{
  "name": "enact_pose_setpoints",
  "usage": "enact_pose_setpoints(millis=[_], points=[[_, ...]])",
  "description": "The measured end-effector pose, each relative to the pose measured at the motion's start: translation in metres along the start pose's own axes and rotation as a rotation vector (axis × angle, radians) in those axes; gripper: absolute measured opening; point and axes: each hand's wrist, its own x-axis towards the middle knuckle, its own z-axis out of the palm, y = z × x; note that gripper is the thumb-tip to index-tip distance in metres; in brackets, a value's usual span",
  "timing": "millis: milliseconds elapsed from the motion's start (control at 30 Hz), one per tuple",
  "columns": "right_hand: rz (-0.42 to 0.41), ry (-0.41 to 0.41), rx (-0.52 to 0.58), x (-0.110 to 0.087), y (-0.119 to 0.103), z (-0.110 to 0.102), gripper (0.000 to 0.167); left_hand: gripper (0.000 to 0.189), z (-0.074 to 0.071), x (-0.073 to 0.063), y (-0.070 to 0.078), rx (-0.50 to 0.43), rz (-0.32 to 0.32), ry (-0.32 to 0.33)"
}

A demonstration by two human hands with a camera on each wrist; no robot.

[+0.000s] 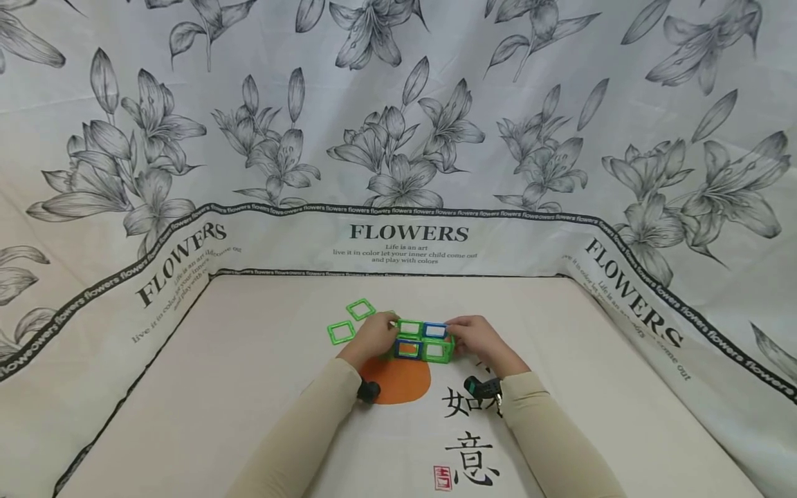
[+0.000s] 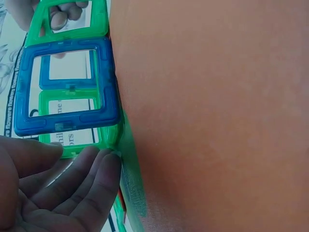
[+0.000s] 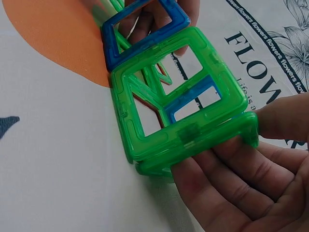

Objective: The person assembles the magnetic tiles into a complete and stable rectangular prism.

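Square-framed magnetic tiles in green and blue stand joined as a low box between my hands. Toward me, the front row has a blue tile (image 2: 109, 87) on the left and a green tile (image 3: 227, 79) on the right; another green and blue pair shows behind them. My left hand (image 1: 377, 335) pinches the box's left end, thumb and fingers at a green edge. At the other end, my right hand (image 1: 481, 339) holds a green end tile (image 3: 203, 147), thumb on the far side and fingers underneath.
Two loose green tiles, one farther back (image 1: 360, 310) and one nearer (image 1: 341, 333), lie left of my left hand. The pale cloth (image 1: 236, 387) bears an orange disc (image 1: 398, 387) and black brush characters (image 1: 472, 460). Flower-printed curtains (image 1: 405, 138) enclose the back and sides.
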Motion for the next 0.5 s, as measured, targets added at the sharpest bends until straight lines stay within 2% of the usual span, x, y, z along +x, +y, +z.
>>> enact_pose_setpoints(millis=[233, 500], points=[[-0.021, -0.005, 0.002, 0.0, 0.002, -0.002, 0.037, 0.035, -0.004, -0.001, -0.004, 0.005, 0.007, -0.015], [-0.044, -0.021, 0.015, 0.002, 0.006, -0.003, 0.038, 0.033, -0.027, -0.005, -0.017, 0.083, 0.013, -0.007]])
